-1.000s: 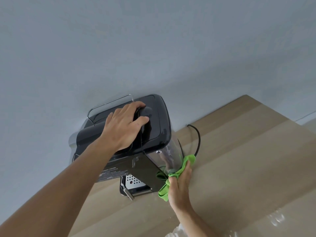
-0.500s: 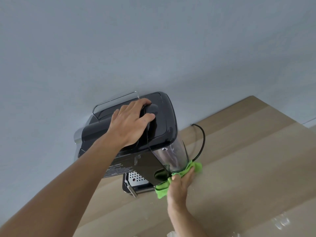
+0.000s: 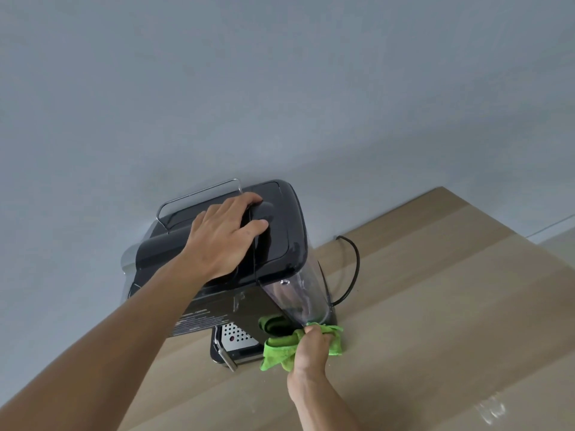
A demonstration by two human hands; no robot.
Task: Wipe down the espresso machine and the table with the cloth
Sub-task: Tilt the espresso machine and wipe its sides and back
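**Wiping at the foot of the espresso machine**

Seen from above, steeply tilted. On the pale wooden table [image 3: 435, 306], close against the grey wall [image 3: 280, 88]: black espresso machine [image 3: 281, 231], upright, with a clear water tank [image 3: 298, 297] at the corner nearest the right hand and a perforated drip tray [image 3: 236, 337] at its base. Laid on the machine's top — left hand [image 3: 224, 241], fingers and thumb spread over the raised lid, relaxed rather than clenched. Low at the tank's foot — right hand [image 3: 311, 353], fingers curled tight round a bunched green cloth [image 3: 277, 353], pressing it against the machine's lower edge at its junction with the table. Part of the cloth mirrored in the glossy side panel. Behind the tank, a black cable [image 3: 356, 269] looping down to the tabletop. Along the top's far edge, a thin metal rail [image 3: 199, 194].
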